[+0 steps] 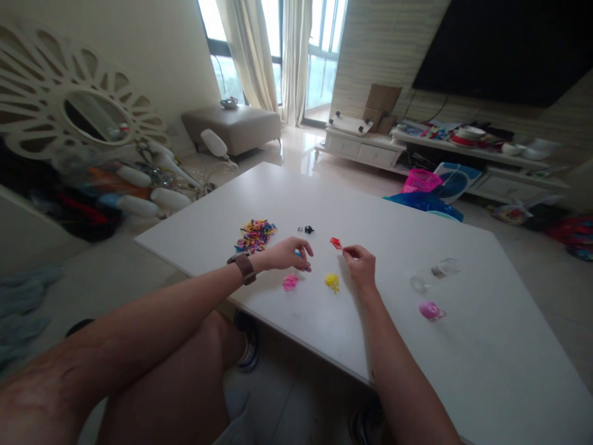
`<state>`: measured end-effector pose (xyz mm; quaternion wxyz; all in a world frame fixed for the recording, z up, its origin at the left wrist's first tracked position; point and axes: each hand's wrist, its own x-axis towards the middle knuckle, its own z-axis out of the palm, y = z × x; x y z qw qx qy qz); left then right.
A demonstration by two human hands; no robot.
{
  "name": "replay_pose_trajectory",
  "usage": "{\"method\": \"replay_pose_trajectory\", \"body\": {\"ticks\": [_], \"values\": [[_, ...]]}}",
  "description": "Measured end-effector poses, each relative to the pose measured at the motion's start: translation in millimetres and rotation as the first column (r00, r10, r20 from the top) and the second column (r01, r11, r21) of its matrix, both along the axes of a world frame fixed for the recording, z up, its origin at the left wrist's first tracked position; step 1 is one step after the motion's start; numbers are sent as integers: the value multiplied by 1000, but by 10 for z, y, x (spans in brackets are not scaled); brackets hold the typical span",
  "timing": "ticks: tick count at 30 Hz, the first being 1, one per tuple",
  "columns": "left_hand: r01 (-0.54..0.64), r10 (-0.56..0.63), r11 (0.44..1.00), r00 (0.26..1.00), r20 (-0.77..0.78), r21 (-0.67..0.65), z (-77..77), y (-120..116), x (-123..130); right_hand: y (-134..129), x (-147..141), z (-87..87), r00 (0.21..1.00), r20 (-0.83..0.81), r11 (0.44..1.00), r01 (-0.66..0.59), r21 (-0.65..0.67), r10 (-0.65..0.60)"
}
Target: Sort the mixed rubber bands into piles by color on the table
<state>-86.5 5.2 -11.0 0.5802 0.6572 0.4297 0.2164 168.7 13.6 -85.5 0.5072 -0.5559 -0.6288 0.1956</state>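
The right hand (362,267) pinches the edge of the red pile (334,241); the left hand (288,252) curls loosely, contents unclear. A low release should prevent scatter toward the yellow pile (332,282).

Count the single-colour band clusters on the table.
4: black cluster beyond the left hand; red cluster at the right hand; yellow cluster nearer; pink cluster left of yellow. A blue patch, partly hidden, may be another.

Right hand (361,266) at the red pile (335,243), left hand (293,253) near the pink pile (290,282).
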Motion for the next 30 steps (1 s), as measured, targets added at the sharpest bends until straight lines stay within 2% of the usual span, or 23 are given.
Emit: {"method": "replay_pose_trajectory", "body": {"ticks": [6,9,12,16,18,20,23,26,30], "values": [[10,-9,1000,998,61,-3,-53,17,3,317,-19,-96,987,155,996,29,89,-43],[-3,4,1000,996,85,-13,-87,44,-19,400,-33,-115,982,171,992,60,110,-78],[-21,21,1000,996,91,-2,-102,72,-44,357,7,-117,989,82,985,108,135,-120],[-50,49,999,994,96,7,-83,89,-36,97,20,-5,990,-29,981,138,139,-135],[-63,61,998,992,109,14,-61,83,-6,-68,-58,86,999,-29,992,43,121,-40],[-64,60,998,991,123,25,-38,69,36,-208,-190,166,992,-46,989,-113,97,118],[-43,37,998,988,150,36,-15,43,95,-331,-403,226,915,-167,929,-368,32,368],[-19,14,1000,985,172,24,-11,25,127,-365,-525,229,861,-280,895,-446,-17,424],[-25,23,1000,988,152,13,-14,14,142,-344,-522,225,842,-303,873,-484,-58,446]]}}
